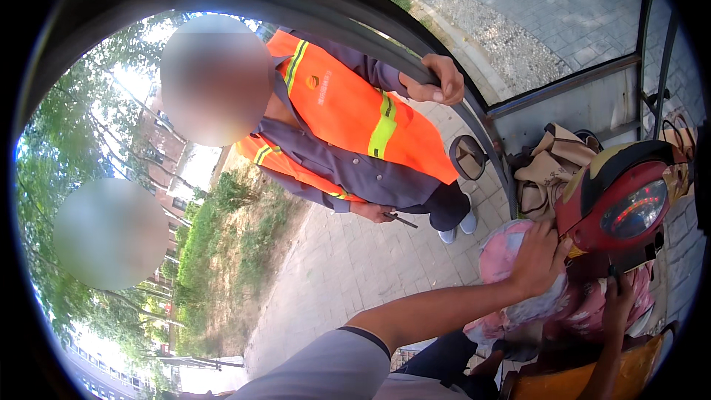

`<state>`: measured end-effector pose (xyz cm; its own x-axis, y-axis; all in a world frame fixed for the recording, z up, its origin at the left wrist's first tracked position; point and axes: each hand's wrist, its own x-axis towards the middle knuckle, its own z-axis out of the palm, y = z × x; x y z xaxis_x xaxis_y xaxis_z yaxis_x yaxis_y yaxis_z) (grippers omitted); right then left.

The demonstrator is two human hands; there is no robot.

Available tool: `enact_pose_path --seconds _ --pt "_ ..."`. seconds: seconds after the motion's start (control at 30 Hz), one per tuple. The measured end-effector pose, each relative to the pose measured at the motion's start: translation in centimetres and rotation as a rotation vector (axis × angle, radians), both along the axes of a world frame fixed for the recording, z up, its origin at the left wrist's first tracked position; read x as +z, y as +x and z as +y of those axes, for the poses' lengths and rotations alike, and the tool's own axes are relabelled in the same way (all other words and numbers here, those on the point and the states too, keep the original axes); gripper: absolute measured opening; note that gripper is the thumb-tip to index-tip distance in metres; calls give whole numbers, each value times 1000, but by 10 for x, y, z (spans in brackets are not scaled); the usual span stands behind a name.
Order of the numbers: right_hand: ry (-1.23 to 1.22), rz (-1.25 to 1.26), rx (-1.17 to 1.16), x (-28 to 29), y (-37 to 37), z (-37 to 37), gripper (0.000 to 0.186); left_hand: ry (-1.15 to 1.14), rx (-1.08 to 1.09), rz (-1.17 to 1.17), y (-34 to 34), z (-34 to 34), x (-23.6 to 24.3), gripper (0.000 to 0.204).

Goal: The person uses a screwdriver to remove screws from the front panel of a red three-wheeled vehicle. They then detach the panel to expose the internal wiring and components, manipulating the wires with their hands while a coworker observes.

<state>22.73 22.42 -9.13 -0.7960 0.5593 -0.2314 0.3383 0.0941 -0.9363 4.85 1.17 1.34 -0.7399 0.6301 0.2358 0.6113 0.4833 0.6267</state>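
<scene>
My left hand (539,261) reaches across to the side of a red vehicle console (580,211) with a dark instrument display (635,210). Its fingers lie stretched and slightly apart over the edge where a pink floral cloth cover (503,248) meets the console. Below the display, my right hand (616,302) is raised with fingers bent around a small black part that is too small to name. Another piece of pink floral cloth (589,311) hangs between my two hands. Part of my right hand's grip is hidden.
A person in an orange reflective vest (348,118) stands outside, one hand on the dark door frame (474,104), the other holding a thin dark object (404,220). A round mirror (468,157) and beige bag (552,167) are near the console. Another blurred head (111,233) appears left.
</scene>
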Motion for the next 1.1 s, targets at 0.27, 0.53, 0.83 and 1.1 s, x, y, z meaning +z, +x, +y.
enact_pose_path --seconds 0.27,0.53,0.83,1.1 --pt "-837 160 -644 -11 -6 -28 30 -178 44 113 2 13 -12 30" --pt "-1231 245 -436 -3 -9 -30 39 -69 -33 96 -3 6 1 29" --pt "-623 147 -377 -10 -3 -26 29 -41 -13 72 0 5 -1 32" --pt "-492 157 -457 -25 -11 -25 26 -90 11 75 3 5 -5 33"
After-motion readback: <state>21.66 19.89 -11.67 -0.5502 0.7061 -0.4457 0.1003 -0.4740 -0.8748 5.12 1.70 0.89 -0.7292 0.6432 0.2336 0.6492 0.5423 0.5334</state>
